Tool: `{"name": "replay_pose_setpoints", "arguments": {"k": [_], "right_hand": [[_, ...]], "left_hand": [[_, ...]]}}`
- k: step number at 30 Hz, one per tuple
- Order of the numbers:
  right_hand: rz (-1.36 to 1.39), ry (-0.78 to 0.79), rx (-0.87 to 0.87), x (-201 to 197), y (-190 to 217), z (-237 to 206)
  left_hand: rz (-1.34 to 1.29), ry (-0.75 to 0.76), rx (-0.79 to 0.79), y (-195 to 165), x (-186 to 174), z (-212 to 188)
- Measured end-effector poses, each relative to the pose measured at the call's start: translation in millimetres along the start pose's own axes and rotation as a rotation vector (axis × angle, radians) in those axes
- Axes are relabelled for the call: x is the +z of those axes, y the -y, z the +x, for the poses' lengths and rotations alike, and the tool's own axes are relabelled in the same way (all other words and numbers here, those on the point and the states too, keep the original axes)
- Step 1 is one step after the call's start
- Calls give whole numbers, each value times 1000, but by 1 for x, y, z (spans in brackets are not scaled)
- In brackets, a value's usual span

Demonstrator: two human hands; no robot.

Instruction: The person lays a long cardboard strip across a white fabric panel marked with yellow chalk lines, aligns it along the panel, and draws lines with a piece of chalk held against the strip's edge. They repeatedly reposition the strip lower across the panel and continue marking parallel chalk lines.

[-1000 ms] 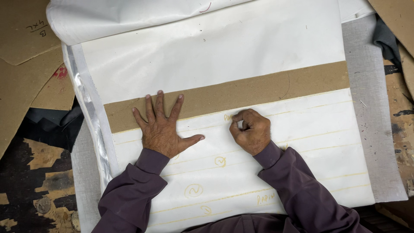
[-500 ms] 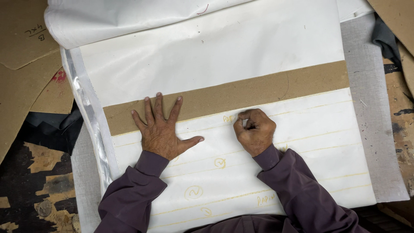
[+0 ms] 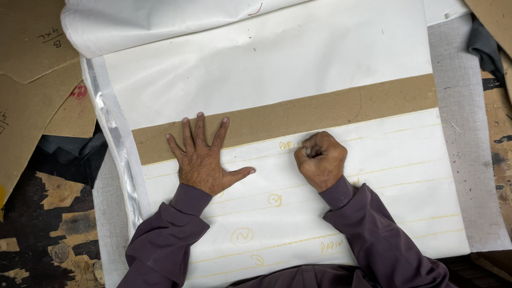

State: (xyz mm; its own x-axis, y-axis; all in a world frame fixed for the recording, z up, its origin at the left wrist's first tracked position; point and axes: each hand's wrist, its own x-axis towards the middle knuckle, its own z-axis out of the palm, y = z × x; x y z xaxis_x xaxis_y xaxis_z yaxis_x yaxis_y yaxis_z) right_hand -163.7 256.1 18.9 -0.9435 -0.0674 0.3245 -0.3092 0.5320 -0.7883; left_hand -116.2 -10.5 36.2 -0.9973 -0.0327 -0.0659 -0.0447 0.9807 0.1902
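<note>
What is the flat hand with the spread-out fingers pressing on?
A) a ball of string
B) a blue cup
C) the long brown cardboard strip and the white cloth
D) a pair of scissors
C: the left hand lies flat, its fingers reaching onto the brown cardboard strip while its palm rests on the white cloth with yellow lines.

Left hand flat, palm down, fingers spread and pointing away from body, thumb out to right. Right hand curled into loose fist, knuckles up, fingertips pinched together at upper left. Both forearms in dark purple sleeves, angling inward from lower frame, wrists straight.
</note>
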Motion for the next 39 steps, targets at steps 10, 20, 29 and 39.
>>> {"name": "replay_pose_setpoints", "arguments": {"k": [10,20,29,39], "right_hand": [[215,310,52,21,38,-10],[-78,313,-319,19,52,-4],[80,509,-66,19,54,0],[-66,555,-349,21,61,6]], "left_hand": [[-37,-5,-7,-4,-8,-1],[-52,-42,15,-2,-3,0],[-69,-26,10,-2,-5,-1],[-76,-11,9,-1,-4,-1]]}}
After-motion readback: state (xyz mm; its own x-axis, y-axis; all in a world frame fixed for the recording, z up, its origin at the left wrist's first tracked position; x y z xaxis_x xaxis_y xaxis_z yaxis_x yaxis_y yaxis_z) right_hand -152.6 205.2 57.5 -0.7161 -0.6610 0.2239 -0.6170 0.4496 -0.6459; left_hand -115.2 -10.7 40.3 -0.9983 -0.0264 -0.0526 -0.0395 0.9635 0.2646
